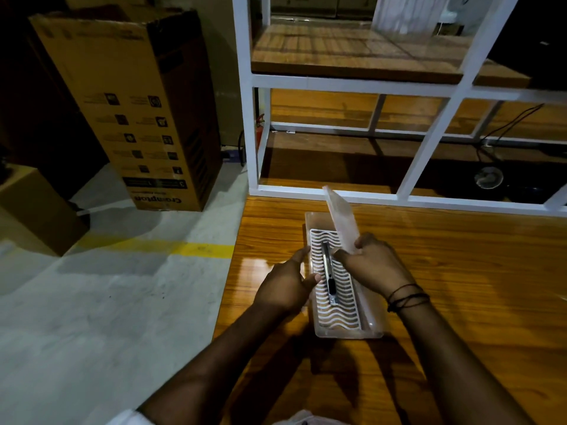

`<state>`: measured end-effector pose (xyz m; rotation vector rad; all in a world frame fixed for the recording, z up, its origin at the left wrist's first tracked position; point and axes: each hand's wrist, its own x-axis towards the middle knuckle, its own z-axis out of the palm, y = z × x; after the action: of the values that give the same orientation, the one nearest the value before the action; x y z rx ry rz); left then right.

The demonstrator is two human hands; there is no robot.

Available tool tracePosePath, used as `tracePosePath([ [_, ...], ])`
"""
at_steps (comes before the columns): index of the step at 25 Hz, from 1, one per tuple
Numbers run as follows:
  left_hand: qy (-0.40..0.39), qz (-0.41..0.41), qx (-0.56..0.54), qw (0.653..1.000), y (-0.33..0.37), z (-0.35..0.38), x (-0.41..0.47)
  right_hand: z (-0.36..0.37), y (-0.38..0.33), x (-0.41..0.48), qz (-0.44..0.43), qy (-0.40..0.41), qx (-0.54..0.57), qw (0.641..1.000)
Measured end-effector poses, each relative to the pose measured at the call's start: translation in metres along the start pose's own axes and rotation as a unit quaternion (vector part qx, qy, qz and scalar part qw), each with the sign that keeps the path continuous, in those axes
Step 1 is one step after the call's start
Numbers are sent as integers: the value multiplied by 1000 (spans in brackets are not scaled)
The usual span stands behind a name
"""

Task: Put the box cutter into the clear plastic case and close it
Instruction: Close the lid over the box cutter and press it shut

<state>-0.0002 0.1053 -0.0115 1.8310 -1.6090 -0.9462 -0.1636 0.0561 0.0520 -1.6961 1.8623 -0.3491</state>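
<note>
A clear plastic case [372, 328] lies on the wooden table near its left edge, with a white wavy grid insert inside. The metal box cutter [329, 276] rests lengthwise on that insert. The case's clear lid [340, 220] stands tilted up over the far half. My right hand [372, 265] grips the lid's near edge, fingers curled around it. My left hand [290, 285] presses against the case's left wall, thumb on the rim beside the cutter.
The glossy wooden table [445, 302] ends at its left edge right by the case. A white metal shelf frame [254, 133] stands just behind. A tall cardboard box [138, 111] and a smaller one [33, 210] sit on the grey floor to the left.
</note>
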Motion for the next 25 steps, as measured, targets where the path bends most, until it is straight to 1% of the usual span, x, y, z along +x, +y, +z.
tracePosePath([
  [2,1,2,2,1000,0,0,-1,9,5,4,11,-21,-15,1000],
  [6,1,-4,-7,1000,-2,2,1,17,9,6,15,-25,-61,998],
  [8,-6,-13,-37,999,-5,4,1,19,11,7,18,-24,-78,996],
  [10,-10,-22,-95,995,-8,6,-1,22,13,6,22,-28,-120,992],
  [13,15,-18,-114,993,-11,10,-1,31,13,3,15,-25,-157,987],
  [16,38,-39,-190,980,-10,12,1,42,15,-3,-10,3,-164,986],
  [19,52,-46,-181,981,-9,12,2,49,21,-7,-31,25,-175,984],
  [21,45,-56,-199,977,-9,12,2,50,24,-7,-38,35,-171,984],
  [23,29,-58,-227,972,-7,10,0,50,25,-6,-52,65,-152,985],
  [25,23,-47,-218,975,-6,8,0,51,25,-5,-73,98,-135,983],
])
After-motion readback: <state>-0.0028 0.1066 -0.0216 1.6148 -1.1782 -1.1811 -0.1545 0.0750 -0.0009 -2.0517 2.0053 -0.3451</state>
